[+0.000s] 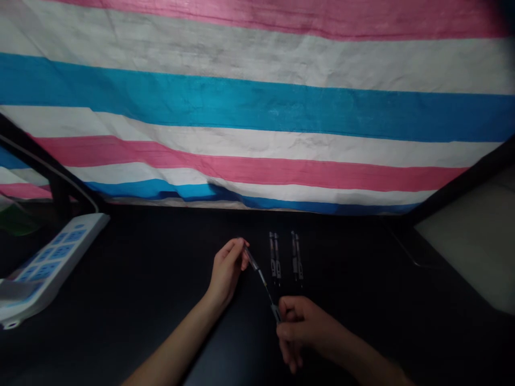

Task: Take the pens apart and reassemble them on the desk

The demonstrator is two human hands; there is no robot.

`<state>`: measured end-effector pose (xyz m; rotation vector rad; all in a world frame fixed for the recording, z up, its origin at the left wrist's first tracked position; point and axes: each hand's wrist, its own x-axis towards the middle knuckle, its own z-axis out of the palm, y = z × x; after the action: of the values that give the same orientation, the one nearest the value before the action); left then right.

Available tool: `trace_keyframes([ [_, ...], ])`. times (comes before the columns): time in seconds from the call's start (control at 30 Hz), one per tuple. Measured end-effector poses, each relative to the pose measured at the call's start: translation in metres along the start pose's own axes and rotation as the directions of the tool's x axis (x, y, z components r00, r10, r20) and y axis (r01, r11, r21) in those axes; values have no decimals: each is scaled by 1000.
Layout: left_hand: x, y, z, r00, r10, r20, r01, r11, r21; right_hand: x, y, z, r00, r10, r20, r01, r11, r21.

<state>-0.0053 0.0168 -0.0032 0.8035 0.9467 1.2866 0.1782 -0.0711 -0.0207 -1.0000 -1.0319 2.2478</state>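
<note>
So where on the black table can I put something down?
One bare patch lies between the power strip and the left hand. Another seems to lie right of the right pen pair, though it's dark there. The middle is crowded: the left pen pair, the right hand, its cap and the held pen.

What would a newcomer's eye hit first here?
Most likely the striped pink, white and blue sheet filling the upper half. Next, the left hand and right hand holding a slim pen between them, low centre, then the white power strip at the left edge.
</note>
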Motion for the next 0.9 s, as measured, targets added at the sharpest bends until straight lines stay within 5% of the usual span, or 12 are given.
trace_keyframes([
  [0.3, 1, 2, 2, 999, -18, -43, 16, 999, -38, -3, -5, 1, 1000, 6, 4, -6, 1000, -18],
  [0.7, -22, -12, 15, 989, -39, 146, 14, 986, 168, 2, -3, 3, 992, -52, -118, 55, 998, 20],
  [0.9, -22, -13, 13, 986, -65, 154, 49, 993, 109, 4, 0, 1, 996, -5, -89, 16, 993, 116],
])
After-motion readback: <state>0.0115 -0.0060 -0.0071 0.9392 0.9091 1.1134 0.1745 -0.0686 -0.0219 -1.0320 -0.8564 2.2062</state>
